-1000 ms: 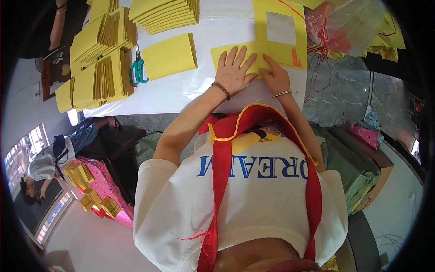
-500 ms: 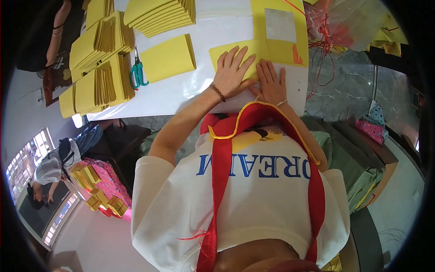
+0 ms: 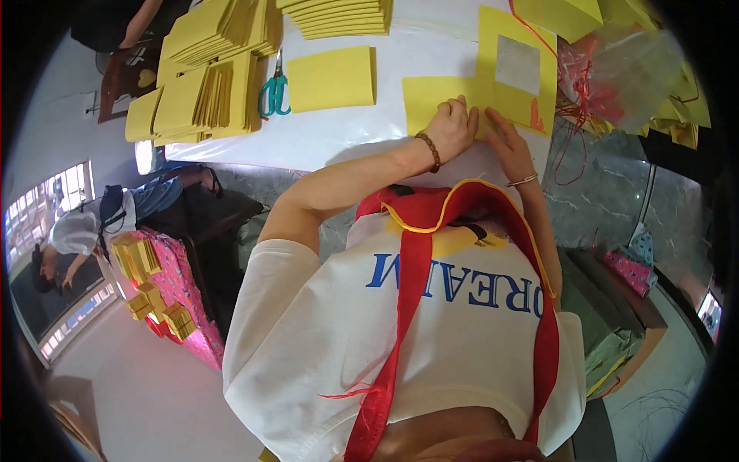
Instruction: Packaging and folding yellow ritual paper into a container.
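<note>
A sheet of yellow paper lies near the front edge of the white-covered table, meeting an upright yellow sheet that carries a pale grey rectangle and an orange-red patch. My left hand, with a beaded bracelet at the wrist, rests on the paper with its fingers curled in; whatever they pinch is hidden. Close beside it, my right hand wears a thin bangle and reaches its fingers out over the paper's lower part. Left of them lies a folded yellow piece.
Teal-handled scissors lie beside stacks of folded yellow paper. Another yellow stack sits at the back. A clear plastic bag and red strings occupy the right. Another person is off to the left.
My left hand has gone from flat, spread fingers to curled ones, near the middle of the paper. My right hand now stands slightly apart from it. The whole view has shifted.
</note>
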